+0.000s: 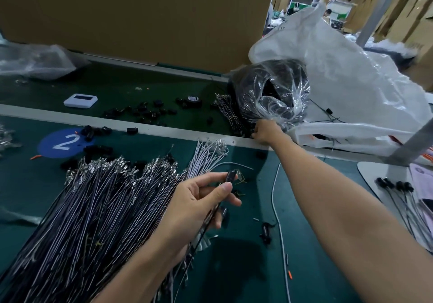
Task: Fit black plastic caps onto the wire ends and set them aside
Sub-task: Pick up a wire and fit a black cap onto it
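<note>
Bare forearms, bare left hand point(199, 200), bare right hand point(267, 132), short plain thumbnail

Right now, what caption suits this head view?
Left hand pinches a black wire while right hand reaches beside the clear plastic bag.

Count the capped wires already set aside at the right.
4 capped wires, caps in a row on the white board at the right edge: leftmost, next, third, rightmost. More may lie beyond the frame.
</note>
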Demonstrator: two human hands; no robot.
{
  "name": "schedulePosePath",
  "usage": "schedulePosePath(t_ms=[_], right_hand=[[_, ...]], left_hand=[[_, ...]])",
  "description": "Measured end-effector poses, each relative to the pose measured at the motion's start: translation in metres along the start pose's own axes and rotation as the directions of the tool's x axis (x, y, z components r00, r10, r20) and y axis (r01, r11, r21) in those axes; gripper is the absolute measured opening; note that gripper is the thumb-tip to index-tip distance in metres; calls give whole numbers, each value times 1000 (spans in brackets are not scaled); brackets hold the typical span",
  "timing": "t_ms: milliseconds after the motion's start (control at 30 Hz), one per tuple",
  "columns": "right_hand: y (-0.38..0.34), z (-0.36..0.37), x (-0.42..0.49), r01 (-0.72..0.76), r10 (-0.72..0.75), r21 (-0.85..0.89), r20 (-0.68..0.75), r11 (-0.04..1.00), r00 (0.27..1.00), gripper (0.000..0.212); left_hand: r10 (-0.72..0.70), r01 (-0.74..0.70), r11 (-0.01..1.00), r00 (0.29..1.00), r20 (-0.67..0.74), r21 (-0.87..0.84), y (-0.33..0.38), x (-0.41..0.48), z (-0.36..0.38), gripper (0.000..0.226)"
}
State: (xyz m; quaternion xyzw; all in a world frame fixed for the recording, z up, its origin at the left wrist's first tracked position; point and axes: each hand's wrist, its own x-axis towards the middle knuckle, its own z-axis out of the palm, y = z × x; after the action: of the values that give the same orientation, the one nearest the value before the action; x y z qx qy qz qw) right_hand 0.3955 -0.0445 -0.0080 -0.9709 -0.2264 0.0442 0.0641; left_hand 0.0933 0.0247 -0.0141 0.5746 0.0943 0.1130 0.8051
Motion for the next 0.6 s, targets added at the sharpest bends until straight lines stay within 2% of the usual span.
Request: schedulePosePath(t_ms=[133, 300, 533, 600], right_hand=[[-1, -1, 3, 20, -19, -37, 22, 999, 1000, 26], [7, -3, 5, 103, -105, 44, 55, 994, 993, 23], [14, -5, -12, 141, -79, 297, -209, 945, 975, 27], [16, -11, -35, 166, -85, 351, -235, 921, 968, 26]], left_hand=[[-2, 2, 1000, 1000, 11, -8, -2, 0, 0, 27], [-1, 2, 1000, 1000, 15, -14, -2, 0, -1, 26], [8, -8, 1000, 1000, 2, 10, -1, 0, -1, 30], [0, 0, 999, 1000, 6, 35, -2, -1, -1, 32]])
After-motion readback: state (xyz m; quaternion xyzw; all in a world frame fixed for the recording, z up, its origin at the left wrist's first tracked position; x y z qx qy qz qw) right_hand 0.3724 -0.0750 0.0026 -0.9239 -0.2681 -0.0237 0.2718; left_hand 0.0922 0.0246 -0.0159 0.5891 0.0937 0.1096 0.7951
